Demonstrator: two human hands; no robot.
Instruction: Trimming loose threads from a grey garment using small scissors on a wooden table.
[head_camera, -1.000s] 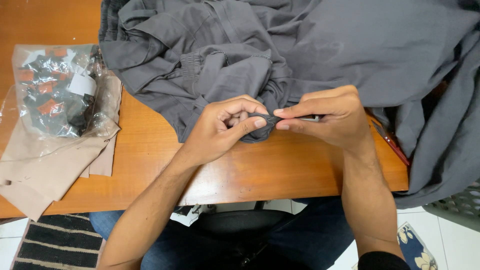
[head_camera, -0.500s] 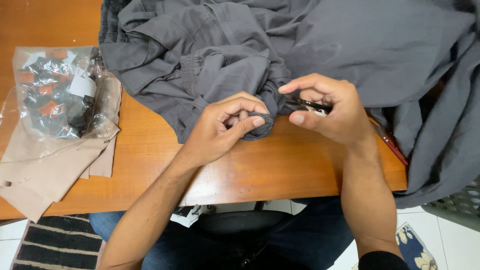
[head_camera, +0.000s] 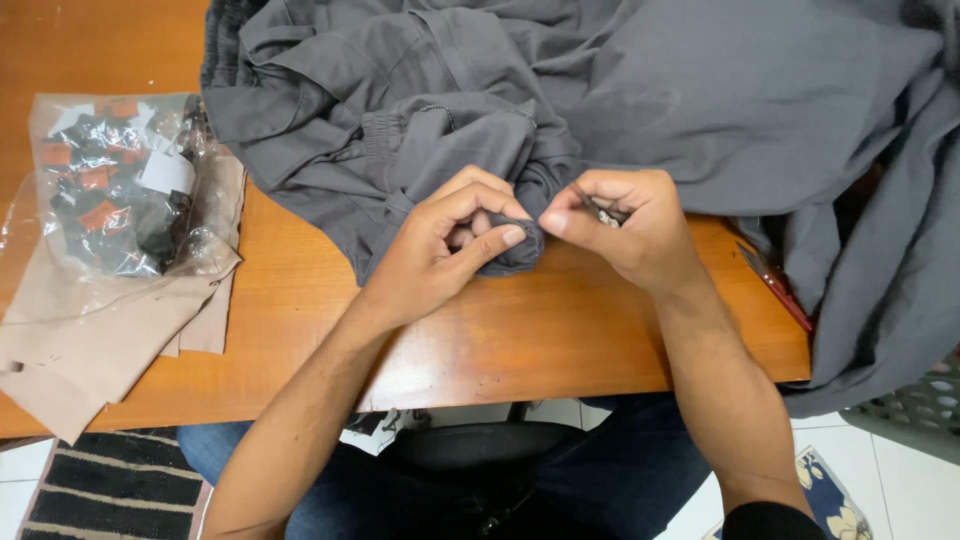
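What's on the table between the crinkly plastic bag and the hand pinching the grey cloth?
In the head view, only bare orange wooden table lies between the plastic bag and the left hand, which pinches the grey garment.

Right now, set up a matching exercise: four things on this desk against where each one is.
Things:
1. grey garment
2. plastic bag
3. beige cloth
4. left hand

Places:
A. under the plastic bag, at the desk's left edge
B. pinching a bunched fold of grey fabric
C. spread over the desk's far and right side
D. on the beige cloth, holding dark and orange bits

Pairs: 1-C, 2-D, 3-A, 4-B
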